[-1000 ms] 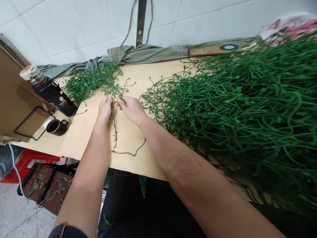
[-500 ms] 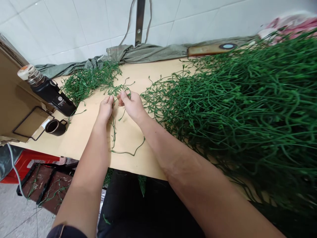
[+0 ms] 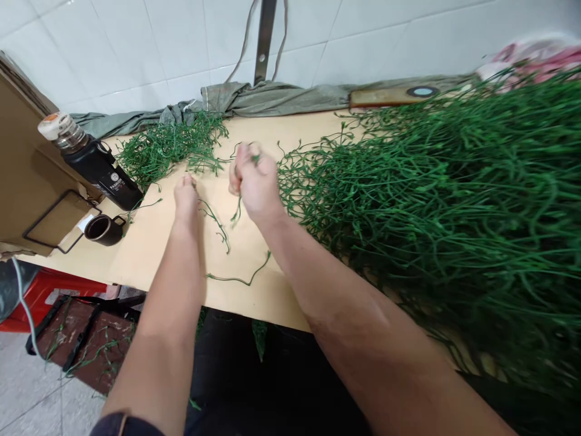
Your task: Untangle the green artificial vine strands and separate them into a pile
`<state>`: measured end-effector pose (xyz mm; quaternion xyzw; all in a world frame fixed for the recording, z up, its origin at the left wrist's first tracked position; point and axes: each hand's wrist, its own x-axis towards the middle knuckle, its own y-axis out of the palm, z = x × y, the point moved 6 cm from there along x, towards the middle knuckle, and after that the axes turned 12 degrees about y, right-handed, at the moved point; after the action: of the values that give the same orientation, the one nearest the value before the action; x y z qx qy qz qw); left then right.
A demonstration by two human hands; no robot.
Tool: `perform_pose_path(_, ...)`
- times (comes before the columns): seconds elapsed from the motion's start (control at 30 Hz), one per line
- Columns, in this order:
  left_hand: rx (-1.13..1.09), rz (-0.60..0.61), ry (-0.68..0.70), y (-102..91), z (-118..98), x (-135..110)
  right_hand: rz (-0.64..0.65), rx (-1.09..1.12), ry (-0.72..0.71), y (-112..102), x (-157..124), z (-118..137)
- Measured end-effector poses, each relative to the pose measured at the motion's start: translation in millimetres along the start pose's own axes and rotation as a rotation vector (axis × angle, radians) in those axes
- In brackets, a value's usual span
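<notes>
My right hand point(image 3: 256, 184) is closed on thin green stems; a budded end point(image 3: 236, 211) hangs below its fingers. It is slightly blurred, left of a large heap of long green stems point(image 3: 431, 188). My left hand point(image 3: 186, 192) is closed over the board; what its fingers hold, if anything, is hidden. Close to its right side is a short branched green stem point(image 3: 214, 219); I cannot tell whether the hand touches it. A single bent stem point(image 3: 240, 280) lies nearer the front edge. Beyond my left hand is a smaller pile of green stems point(image 3: 170, 148).
At the left stand a black flask point(image 3: 102, 172), a dark mug point(image 3: 103, 230) and a cardboard box point(image 3: 40, 157). Grey-green cloth point(image 3: 281, 99) runs along the tiled wall, beside a flat brown object point(image 3: 381, 97). Below the pale tabletop point(image 3: 158, 266) sits a brown case point(image 3: 95, 345).
My hands have moved apart: the left one leftward, the right one up and to the right with stems in it. The branched stem below them has shifted and now slants to the right.
</notes>
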<state>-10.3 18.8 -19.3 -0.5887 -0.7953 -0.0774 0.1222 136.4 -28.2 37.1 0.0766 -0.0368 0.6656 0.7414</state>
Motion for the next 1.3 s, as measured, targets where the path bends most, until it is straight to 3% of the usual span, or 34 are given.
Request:
perform_pose_path(0.07, -0.012, -0.100, -0.074, -8.2, -1.5, -4.7, -0.102, -0.030, -0.032, -20.9, 2.5, 0.3)
perform_pose_path(0.1, -0.019, -0.081, -0.094, -7.1, -3.6, -7.9, -0.147, -0.083, -0.023, -30.6, 4.8, -3.4)
perform_pose_path(0.2, -0.028, 0.135, -0.087, 8.5, -11.6, -18.4, -0.244, -0.387, 0.103, -47.5, 12.2, -25.0)
perform_pose_path(0.27, -0.049, 0.252, -0.086, 17.6, -14.0, -24.5, -0.258, -0.551, 0.098, -44.7, 13.5, -32.3)
perform_pose_path(0.33, -0.085, 0.332, -0.077, 23.4, -15.7, -28.0, -0.221, -0.602, -0.002, -33.0, 11.6, -30.5)
perform_pose_path(0.43, -0.136, 0.402, -0.063, 27.3, -18.4, -29.9, -0.155, -0.590, -0.053, -19.3, 8.9, -28.4)
perform_pose_path(0.6, -0.118, 0.442, -0.081, 28.8, -19.6, -31.7, -0.101, -0.428, -0.071, -22.8, 13.0, -29.1)
perform_pose_path(0.77, 0.000, 0.348, 0.008, 25.6, -22.3, -27.0, -0.089, -0.394, -0.039, -27.7, 15.4, -30.5)
perform_pose_path(0.9, 0.099, 0.195, 0.231, 17.8, -37.8, -21.7, -0.059, -0.534, -0.026, -19.3, 9.2, -28.5)
perform_pose_path(0.97, 0.100, 0.181, 0.315, 17.6, -44.1, -22.1, -0.012, -0.620, -0.046, -11.8, 5.2, -27.2)
perform_pose_path(1.07, 0.076, 0.258, 0.260, 23.2, -39.8, -23.6, 0.033, -0.713, -0.065, -4.7, 2.1, -27.6)
perform_pose_path(1.17, 0.114, 0.275, 0.208, 24.4, -34.0, -24.0, -0.003, -0.706, -0.025, -8.5, 5.0, -31.5)
perform_pose_path(1.3, 0.166, 0.253, 0.221, 22.5, -33.9, -24.1, -0.037, -0.389, 0.073, -19.2, 12.6, -36.6)
